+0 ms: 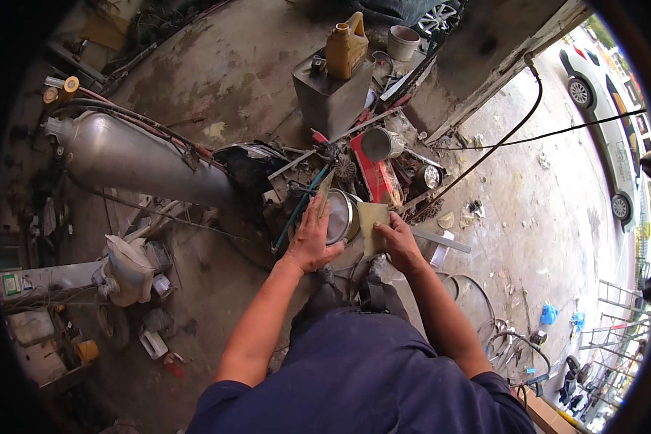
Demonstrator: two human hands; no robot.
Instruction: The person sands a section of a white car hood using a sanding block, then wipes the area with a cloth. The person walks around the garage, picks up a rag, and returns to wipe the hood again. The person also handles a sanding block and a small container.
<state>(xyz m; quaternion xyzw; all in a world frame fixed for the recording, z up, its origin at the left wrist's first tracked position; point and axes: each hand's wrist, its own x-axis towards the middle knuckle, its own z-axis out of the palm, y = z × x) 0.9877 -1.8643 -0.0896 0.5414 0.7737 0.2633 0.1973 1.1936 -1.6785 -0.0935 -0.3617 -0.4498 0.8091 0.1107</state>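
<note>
1. My right hand is closed on a pale yellow rectangular spreader plate, thumb pressed on the near face near its right edge; the fingers behind are mostly hidden.
2. My left hand has its fingers stretched out close together along a narrow yellow-green strip, which they have hold of; the thumb is spread away to the right. How firm this grip is, I cannot tell.
3. The spreader plate stands up from the right thumb and leans slightly, most of its face left of and above the thumb. The strip pokes up past the left fingertips, seen nearly edge-on.
4. Between the two hands I see a round tin with a greyish-white round face. The left fingers run along its left side, the left thumb sits below it, and the plate is just to its right. Whether the left hand touches it, I cannot make out.
5. Beyond the hands lie a red container and a grey cylindrical can tipped beside it.
6. As for writing, I see dark markings on the side of the white car, too small and slanted to read.
7. A small green-and-white box at far left looks printed, but blurred.
8. The amber jug stands on a rectangular metal can.
</note>
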